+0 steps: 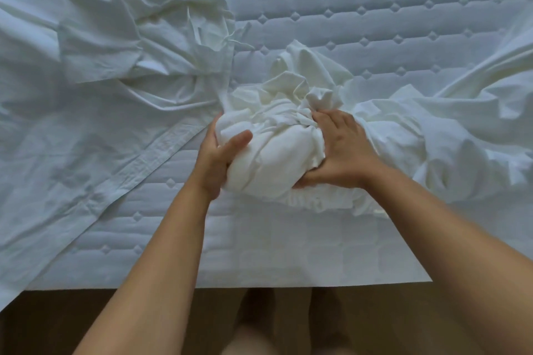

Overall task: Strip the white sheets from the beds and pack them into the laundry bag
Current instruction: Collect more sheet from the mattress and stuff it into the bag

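A white sheet is bunched into a ball on the quilted mattress. My left hand grips the ball's left side, thumb on top and fingers curled under it. My right hand holds its right side, fingers spread over the cloth and thumb tucked beneath. The rest of that sheet trails off to the right in loose folds. No laundry bag is in view.
Another crumpled white sheet or cover with a wide hem lies across the left half of the bed. The mattress's near edge runs across the bottom, with brown floor and my feet below it.
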`<state>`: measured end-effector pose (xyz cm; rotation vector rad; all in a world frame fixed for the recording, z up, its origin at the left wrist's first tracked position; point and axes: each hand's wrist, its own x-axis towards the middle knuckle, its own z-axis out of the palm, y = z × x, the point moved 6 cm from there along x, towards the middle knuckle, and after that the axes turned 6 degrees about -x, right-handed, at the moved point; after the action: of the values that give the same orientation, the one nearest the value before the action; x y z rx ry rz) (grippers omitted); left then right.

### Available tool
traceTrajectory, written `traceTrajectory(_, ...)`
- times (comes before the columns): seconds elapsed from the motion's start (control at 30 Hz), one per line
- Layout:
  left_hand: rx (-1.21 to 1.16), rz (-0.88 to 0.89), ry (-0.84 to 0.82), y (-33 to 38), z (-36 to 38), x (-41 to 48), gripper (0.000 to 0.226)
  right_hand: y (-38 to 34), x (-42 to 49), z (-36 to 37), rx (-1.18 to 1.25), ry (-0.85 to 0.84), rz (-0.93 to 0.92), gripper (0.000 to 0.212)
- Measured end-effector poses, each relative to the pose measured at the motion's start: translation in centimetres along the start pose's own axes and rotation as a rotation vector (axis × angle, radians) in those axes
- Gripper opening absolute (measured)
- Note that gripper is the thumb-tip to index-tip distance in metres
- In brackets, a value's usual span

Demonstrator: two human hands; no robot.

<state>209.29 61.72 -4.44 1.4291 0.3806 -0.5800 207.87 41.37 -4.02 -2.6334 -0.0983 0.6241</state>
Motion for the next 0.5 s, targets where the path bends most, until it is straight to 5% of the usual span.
traceTrajectory(0.23,0.236,0.148,-0.218,5.2,6.7,-2.5,0.091,4.0,-3.4,-1.5,0.399,0.162,0.066,0.117)
traceTrajectory(0.4,0.577,0.333,-0.508,8.5,17.4,-4.7,0.093,10.3,-8.8,-1.7,0.717,0.193,0.31,0.124)
traceTrajectory(0.5,0.792,0.382,-0.563,8.5,24.2,-3.9,0.084,13.0,-11.8,-2.8,0.833,0.254,0.4,0.1)
